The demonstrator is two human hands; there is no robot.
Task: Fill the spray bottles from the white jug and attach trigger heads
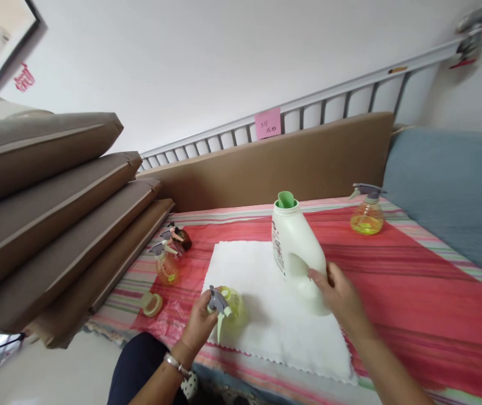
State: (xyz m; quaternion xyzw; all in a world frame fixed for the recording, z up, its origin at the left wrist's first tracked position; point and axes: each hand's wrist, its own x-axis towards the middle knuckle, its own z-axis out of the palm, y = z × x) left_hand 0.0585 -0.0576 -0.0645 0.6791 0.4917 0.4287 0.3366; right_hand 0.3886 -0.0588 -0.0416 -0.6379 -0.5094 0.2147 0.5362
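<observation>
My left hand [201, 323] is closed round the grey trigger head of a small yellow spray bottle [229, 308] that stands on a white cloth [261, 298]. My right hand [337, 289] grips the handle of a large white detergent jug [296, 253], which stands upright on the cloth's far right part. The jug's mouth is uncapped and shows a green pour spout [285, 199]. A pale green cap [152, 304] lies on the striped red cover [413, 281] to the left of my left hand.
Two more small spray bottles [169, 256] stand at the left of the cover, and another yellow one [367, 211] at the far right. Stacked brown cushions [55, 214] lean on the left. A brown headboard [274, 163] and a blue pillow [451, 185] lie behind.
</observation>
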